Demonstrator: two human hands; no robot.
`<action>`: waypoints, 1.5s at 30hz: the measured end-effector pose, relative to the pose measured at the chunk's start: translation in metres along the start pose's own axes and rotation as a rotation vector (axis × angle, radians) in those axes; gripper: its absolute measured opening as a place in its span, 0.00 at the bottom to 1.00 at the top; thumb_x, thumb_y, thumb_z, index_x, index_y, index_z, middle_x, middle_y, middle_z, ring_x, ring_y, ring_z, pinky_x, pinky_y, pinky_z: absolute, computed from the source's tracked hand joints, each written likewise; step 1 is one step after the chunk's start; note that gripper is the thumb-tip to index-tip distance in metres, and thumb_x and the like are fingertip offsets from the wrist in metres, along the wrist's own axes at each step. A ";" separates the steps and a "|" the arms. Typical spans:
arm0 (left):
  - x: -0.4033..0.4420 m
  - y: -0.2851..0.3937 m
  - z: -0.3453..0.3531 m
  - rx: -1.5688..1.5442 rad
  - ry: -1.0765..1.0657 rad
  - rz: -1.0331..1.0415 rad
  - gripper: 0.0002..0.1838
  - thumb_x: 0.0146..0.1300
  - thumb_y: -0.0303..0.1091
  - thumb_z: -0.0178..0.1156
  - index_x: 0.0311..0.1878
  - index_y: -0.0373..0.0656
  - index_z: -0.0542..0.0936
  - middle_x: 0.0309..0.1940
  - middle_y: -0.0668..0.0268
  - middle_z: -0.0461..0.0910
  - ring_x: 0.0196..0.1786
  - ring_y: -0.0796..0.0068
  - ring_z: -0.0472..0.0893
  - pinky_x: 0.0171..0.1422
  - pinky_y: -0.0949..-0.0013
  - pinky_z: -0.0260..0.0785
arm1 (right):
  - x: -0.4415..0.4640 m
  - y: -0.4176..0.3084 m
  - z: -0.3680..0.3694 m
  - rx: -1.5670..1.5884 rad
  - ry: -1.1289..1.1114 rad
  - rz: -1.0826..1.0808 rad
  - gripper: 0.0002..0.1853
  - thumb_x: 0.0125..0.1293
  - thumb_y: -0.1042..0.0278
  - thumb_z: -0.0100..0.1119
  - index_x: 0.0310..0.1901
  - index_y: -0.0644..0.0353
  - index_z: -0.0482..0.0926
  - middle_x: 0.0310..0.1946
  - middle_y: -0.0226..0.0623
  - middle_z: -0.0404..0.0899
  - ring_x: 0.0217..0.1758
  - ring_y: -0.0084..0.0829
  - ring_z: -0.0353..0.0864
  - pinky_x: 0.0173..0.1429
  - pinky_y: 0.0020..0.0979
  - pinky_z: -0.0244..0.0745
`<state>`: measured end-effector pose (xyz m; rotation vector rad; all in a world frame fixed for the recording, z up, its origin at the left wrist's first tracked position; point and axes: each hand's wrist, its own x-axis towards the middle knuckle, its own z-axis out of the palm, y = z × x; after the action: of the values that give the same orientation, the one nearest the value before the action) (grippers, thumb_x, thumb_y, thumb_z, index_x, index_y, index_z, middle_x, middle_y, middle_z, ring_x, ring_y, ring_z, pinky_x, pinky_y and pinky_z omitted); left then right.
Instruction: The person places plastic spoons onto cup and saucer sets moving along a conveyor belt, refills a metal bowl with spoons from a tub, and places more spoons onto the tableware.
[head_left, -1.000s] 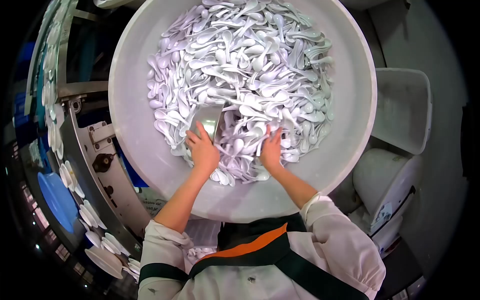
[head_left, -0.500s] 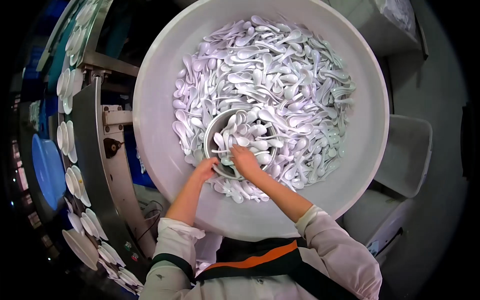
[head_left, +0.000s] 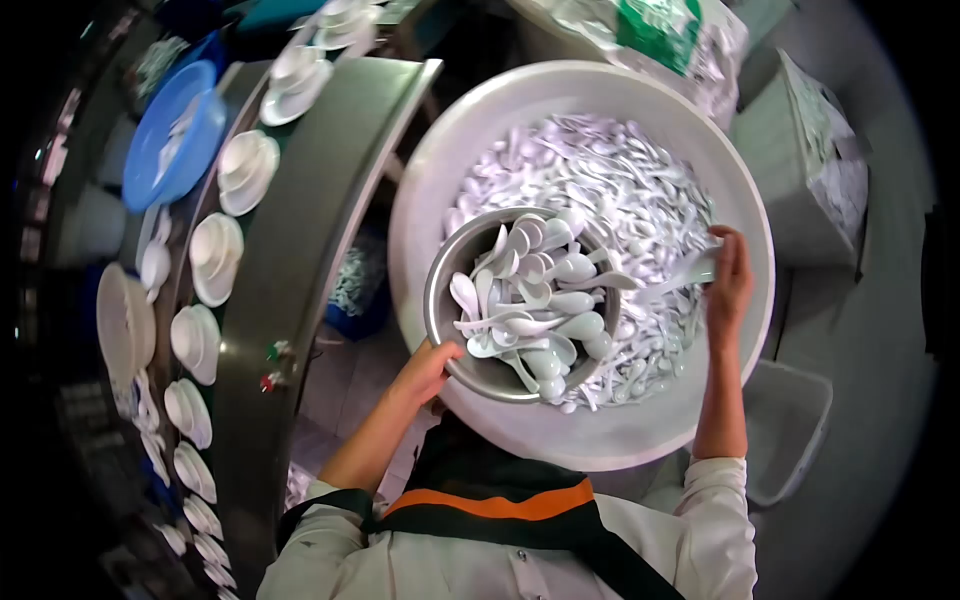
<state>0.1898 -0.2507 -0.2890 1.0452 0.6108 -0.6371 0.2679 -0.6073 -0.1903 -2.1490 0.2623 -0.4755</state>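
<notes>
My left hand (head_left: 428, 370) grips the near left rim of a round metal bowl (head_left: 436, 310), its thumb over the edge. White soup spoons (head_left: 535, 295) are heaped in the bowl, some handles poking past the rim. The bowl is up over the near left part of a large round white tub (head_left: 413, 210), which holds a thick layer of the same spoons (head_left: 590, 160). At the tub's right side, my right hand (head_left: 732, 275) is closed on a spoon (head_left: 704, 267), slightly blurred; whether it holds more than one, I cannot tell.
Left of the tub runs a metal-edged conveyor (head_left: 290, 250) with stacked white dishes (head_left: 215, 258). Beyond it stand a blue basin (head_left: 200, 140) and a pale basin (head_left: 122, 320). A clear plastic bin (head_left: 795, 430) and a lined box (head_left: 800, 160) stand to the right.
The bowl has come up off the spoons, nearer to me, with my left hand on its rim. My right hand has left the bowl for the tub's right side. The view has turned left.
</notes>
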 end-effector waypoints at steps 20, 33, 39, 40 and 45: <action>-0.343 -0.086 -0.236 -0.258 0.520 0.291 0.17 0.57 0.34 0.54 0.47 0.34 0.72 0.38 0.64 0.75 0.39 0.79 0.74 0.43 0.74 0.67 | -0.243 -0.317 0.464 0.006 -1.423 -0.923 0.16 0.52 0.60 0.65 0.36 0.66 0.77 0.20 0.41 0.78 0.22 0.32 0.80 0.28 0.31 0.74; -0.316 -0.009 -0.279 1.017 1.335 0.713 0.18 0.49 0.33 0.64 0.45 0.43 0.75 0.54 0.53 0.68 0.55 0.52 0.69 0.57 0.59 0.63 | -0.243 -0.393 0.397 0.054 -1.922 -1.201 0.24 0.56 0.57 0.62 0.51 0.61 0.72 0.31 0.41 0.79 0.32 0.30 0.80 0.39 0.28 0.74; -0.294 -0.003 -0.297 0.914 1.184 0.650 0.07 0.45 0.29 0.65 0.28 0.40 0.77 0.57 0.57 0.67 0.58 0.53 0.67 0.58 0.59 0.62 | -0.225 -0.394 0.361 0.148 -1.607 -1.223 0.22 0.49 0.73 0.65 0.49 0.58 0.74 0.31 0.41 0.80 0.32 0.32 0.81 0.37 0.29 0.75; -0.293 -0.002 -0.293 0.929 1.236 0.689 0.07 0.45 0.27 0.65 0.28 0.40 0.77 0.56 0.57 0.68 0.57 0.54 0.68 0.56 0.60 0.63 | -0.213 -0.391 0.360 0.207 -1.600 -1.135 0.20 0.51 0.78 0.64 0.48 0.60 0.75 0.31 0.37 0.81 0.34 0.28 0.81 0.36 0.27 0.75; -0.303 0.015 -0.301 0.531 1.247 0.926 0.04 0.56 0.25 0.58 0.33 0.37 0.74 0.42 0.58 0.79 0.41 0.70 0.78 0.43 0.72 0.69 | -0.171 -0.331 0.403 0.274 -1.411 -0.640 0.15 0.57 0.77 0.59 0.48 0.62 0.73 0.28 0.33 0.80 0.31 0.20 0.77 0.35 0.22 0.71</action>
<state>-0.0477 0.0853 -0.1748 2.0249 0.9054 0.8196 0.2904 -0.0593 -0.1744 -1.7685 -1.2008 0.6819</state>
